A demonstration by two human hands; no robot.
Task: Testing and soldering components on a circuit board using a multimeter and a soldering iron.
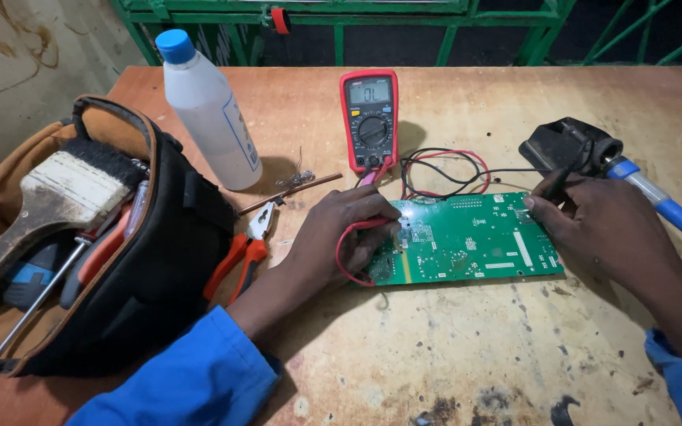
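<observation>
Left hand (341, 229) grips red probe (357, 229) on circuit board (467, 241) — right hand (593, 225) pinches black probe (556, 183), tips hidden.

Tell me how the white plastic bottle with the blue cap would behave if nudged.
The white bottle stands upright, tall and narrow, so it probably tips rather than slides. Its round body would likely roll once down. It looks like light plastic; how full it is cannot be told.

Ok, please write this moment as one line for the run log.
left hand: holds red probe on green circuit board | right hand: holds black probe at board edge | multimeter: behind board
</observation>
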